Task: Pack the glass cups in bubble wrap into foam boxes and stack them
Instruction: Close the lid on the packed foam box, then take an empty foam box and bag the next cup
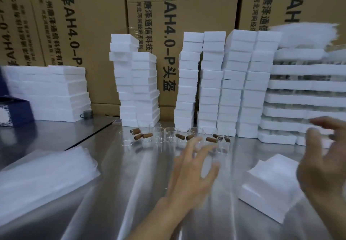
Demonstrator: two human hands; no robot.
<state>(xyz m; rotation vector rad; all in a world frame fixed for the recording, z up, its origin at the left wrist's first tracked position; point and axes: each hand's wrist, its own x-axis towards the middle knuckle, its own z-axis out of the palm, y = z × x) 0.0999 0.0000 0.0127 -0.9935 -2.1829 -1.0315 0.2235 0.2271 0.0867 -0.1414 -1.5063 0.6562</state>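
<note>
1. Left hand [189, 172] over the middle of the steel table [116, 193], reached toward the far edge, palm down; grip spread, fingers fanned, nothing held.
2. Right hand [325, 166] raised near the right edge, blurred; grip loose and wide, fingers curled a little, nothing pinched.
3. Glass cups [170, 134], clear and unwrapped, in a loose row toward the far edge, just beyond the left fingertips; whether any fingertip touches a cup cannot be told.
4. Brown cork-like cylinders [142, 135] lying among the cups, some beside them, some seemingly on the rims.
5. One closed foam box [269, 185] lying flat near the right edge, between the two hands and closer to the right one.
6. Tall columns of stacked foam boxes [211, 82] along the far edge behind the cups, several leaning slightly.
7. Wider foam trays [299, 84] piled at the far right corner, glassware dimly visible between the layers.
8. Low pile of flat foam pieces [54, 91] at the far left.
9. Pile of bubble wrap sheets [43, 178] at the left edge, near the front; kind of material hard to make out through blur.
10. Dark blue gift box [15, 112] at the left edge, beside the low foam pile.
11. Printed cardboard cartons [93, 24] standing as a wall behind the table.
</note>
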